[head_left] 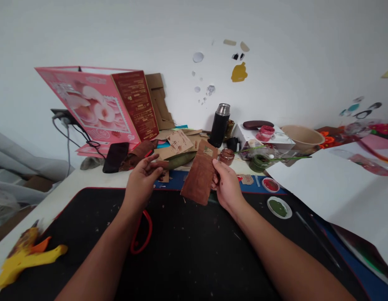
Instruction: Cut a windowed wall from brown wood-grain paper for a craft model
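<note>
My right hand (227, 184) grips the right edge of a brown-painted piece of cardboard (198, 177), thumb on its face. A small greenish, unpainted-looking patch shows near its top. The piece is held tilted above the black mat (194, 251). To its left, my left hand (142, 177) has its thumb and fingers apart, close to the end of a long green leaf-shaped piece (181, 161); I cannot tell whether they touch. Crumpled brown pieces (140, 152) lie just beyond that hand. A red loop handle (150, 234) shows beside my left forearm, partly hidden by it.
A yellow glue gun (21, 259) lies at left. Behind stand a pink box (96, 104), a phone (116, 157), a black thermos (219, 125), a jar of brown paint (226, 156) and a green paint jar (259, 163). Paint-filled lids (279, 207) and white sheets (331, 184) are at right.
</note>
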A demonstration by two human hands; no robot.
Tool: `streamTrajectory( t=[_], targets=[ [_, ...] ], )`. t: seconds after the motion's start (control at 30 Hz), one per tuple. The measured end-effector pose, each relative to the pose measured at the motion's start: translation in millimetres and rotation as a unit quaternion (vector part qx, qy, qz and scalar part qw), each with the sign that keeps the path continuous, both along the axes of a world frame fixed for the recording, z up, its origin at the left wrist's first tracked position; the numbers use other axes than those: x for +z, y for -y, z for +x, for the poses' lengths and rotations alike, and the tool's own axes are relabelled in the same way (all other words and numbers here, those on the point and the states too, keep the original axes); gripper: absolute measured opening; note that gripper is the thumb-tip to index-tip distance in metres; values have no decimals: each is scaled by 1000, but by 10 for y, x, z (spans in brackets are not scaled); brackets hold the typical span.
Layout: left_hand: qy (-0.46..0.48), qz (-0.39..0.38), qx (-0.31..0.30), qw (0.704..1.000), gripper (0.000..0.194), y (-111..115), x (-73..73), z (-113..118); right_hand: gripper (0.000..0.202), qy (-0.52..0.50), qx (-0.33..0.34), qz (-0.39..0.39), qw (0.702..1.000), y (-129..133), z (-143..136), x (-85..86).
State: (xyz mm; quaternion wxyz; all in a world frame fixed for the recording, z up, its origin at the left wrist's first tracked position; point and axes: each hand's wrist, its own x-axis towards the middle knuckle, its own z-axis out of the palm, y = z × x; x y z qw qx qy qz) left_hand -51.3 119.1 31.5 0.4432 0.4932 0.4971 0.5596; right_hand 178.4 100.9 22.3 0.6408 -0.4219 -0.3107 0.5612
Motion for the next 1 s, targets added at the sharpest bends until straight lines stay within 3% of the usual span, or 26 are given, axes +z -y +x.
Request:
streamTrajectory(
  t=[0.2, 0.63, 0.83, 1.0],
  targets=[
    [-53, -8, -35, 998, 38, -7, 5, 40, 43, 3, 0, 7, 1000, -4, 13, 5],
    [-139, 7, -32, 990, 38, -47, -82, -27, 45, 18, 9, -7, 1000, 7, -15, -6],
    [-249, 27, -25, 968, 29, -28, -96, 44, 43, 16, -8, 6, 1000, -22, 21, -3],
    [-337, 42, -58, 939, 23, 18, 41, 123, 44, 21, -18, 17, 999, -84, 104, -1]
  ],
)
